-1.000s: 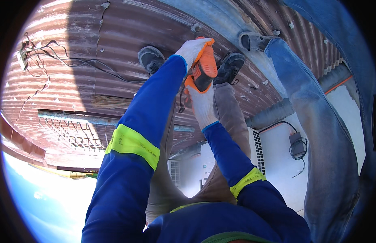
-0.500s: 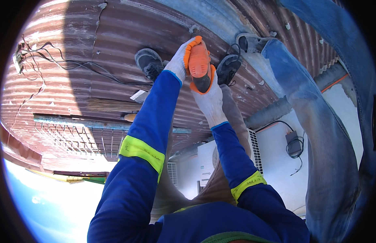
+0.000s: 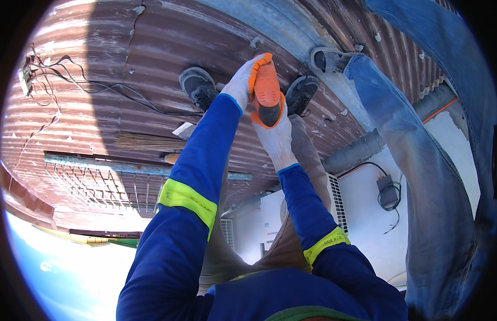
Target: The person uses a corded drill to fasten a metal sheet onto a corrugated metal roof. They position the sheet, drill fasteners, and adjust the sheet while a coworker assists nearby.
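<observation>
Both my hands wear white gloves with orange-coated palms and fingers. They grip an orange power tool (image 3: 268, 85) with vent slots and a dark rear end, held over the corrugated metal roof (image 3: 168, 48) between my feet. My left hand (image 3: 245, 80) wraps the tool's far left side. Around its dark near end, from the right, my right hand (image 3: 276, 131) is closed. The tool's working end is hidden, so its exact kind cannot be made out. A dark grey shoe (image 3: 198, 85) is left of the tool, another (image 3: 303, 92) right of it.
Another person's jeans-clad leg (image 3: 398, 123) stands close on my right. Dark cables (image 3: 115, 85) trail across the roof at left. A straw broom (image 3: 147, 142) and a blue-edged metal grate (image 3: 109, 166) lie nearer. A dark box with coiled cord (image 3: 387, 191) hangs against the white wall.
The tool and both my hands have shifted slightly to the right and nearer to me. My grip looks the same.
</observation>
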`<action>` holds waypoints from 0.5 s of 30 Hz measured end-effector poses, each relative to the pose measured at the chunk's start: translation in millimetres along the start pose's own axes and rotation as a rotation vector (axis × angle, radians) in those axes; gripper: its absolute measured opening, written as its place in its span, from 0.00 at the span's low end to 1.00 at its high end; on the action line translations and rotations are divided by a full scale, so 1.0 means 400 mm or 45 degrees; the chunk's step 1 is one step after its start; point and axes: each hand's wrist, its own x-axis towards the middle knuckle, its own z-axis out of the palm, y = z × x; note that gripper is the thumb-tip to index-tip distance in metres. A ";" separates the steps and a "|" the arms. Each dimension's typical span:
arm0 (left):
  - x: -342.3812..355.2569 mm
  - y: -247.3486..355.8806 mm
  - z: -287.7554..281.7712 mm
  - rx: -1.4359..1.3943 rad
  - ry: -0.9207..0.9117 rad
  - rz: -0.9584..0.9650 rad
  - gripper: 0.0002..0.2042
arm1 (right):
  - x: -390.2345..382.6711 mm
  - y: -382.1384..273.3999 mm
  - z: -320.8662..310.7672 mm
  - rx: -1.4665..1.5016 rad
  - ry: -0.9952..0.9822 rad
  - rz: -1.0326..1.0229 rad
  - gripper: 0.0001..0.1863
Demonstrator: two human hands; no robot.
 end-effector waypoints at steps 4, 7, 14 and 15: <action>0.012 -0.004 -0.007 0.063 0.040 -0.026 0.16 | -0.009 0.000 0.010 0.130 -0.015 -0.018 0.43; 0.019 0.000 -0.017 0.067 -0.030 -0.047 0.16 | -0.012 -0.014 0.011 0.188 -0.013 -0.012 0.41; 0.011 0.005 -0.024 0.086 -0.063 -0.054 0.15 | -0.031 -0.057 0.006 0.301 -0.046 -0.010 0.30; 0.003 0.003 -0.020 0.060 -0.073 -0.051 0.15 | -0.033 -0.059 0.006 0.317 -0.052 0.003 0.30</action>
